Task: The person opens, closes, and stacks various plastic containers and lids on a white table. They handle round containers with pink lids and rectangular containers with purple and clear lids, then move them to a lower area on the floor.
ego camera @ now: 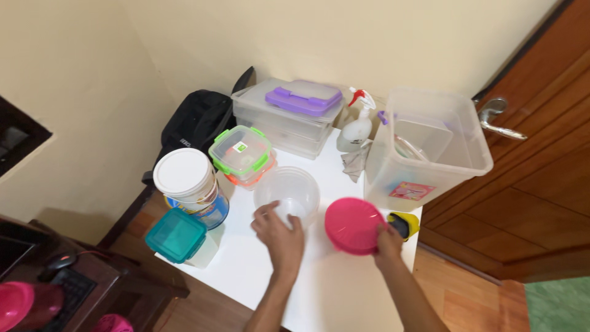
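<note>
Both hands busy at the white table [344, 289].
Left hand [279, 237] cups the clear round container [289, 192] near its front rim; right hand [388, 243] grips the pink lid [353, 224] just beside it.

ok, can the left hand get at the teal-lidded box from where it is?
Probably yes. The left hand rests on the clear round bowl, and the teal-lidded box sits further to its left with only bare white table between them.

Both hands [279, 237] gripping (forearms outstretched)
</note>
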